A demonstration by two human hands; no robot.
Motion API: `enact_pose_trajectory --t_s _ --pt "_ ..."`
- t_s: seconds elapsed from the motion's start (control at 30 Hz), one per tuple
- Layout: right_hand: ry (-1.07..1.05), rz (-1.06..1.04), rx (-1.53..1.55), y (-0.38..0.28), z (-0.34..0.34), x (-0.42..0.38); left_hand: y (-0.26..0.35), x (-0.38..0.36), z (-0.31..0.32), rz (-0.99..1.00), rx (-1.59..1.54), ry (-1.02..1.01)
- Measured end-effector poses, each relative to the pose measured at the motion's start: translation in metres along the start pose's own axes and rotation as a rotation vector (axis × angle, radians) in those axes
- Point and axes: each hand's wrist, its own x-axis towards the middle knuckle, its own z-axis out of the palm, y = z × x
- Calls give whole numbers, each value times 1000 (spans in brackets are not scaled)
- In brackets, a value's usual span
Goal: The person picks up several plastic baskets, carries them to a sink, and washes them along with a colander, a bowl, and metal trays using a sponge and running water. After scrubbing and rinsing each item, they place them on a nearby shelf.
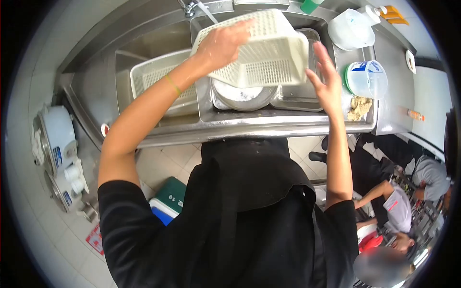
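A cream plastic basket (269,62) with perforated walls is tipped on its side over the sink, under the running faucet (190,6). My left hand (223,45) is on its near upper wall, gripping it, with the fingertips slightly blurred. At the basket's right end, my right hand (327,84) is open, fingers stretched and thumb close to the corner; whether it touches cannot be told. Below the basket, a round pan (245,102) with whitish contents sits in the sink. A second cream basket (139,79) lies in the left basin, partly behind my left forearm.
A metal tray (300,103) is in the right part of the sink. On the right ledge are a clear jug (350,31), a clear tub with a green rim (372,79) and a crumpled tan cloth (359,108). Other people (396,206) are at the lower right.
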Motion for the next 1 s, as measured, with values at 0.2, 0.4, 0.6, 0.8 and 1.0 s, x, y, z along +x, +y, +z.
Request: enact_pose_trajectory --t_s 0.2,0.4,0.6,0.8,1.0 --pt "196 222 131 -13 -37 -56 -78 36 11 -466 26 -151" --pt "255 399 317 -5 -30 -96 -136 58 53 -114 117 44" --pt "46 434 358 0 4 -37 -45 29 -51 -171 -135 143" --pt "-39 436 441 49 71 67 -3 -139 -232 -800 380 138" --pt "-395 677 730 109 231 160 -123 -342 -270 -1143 125 619"
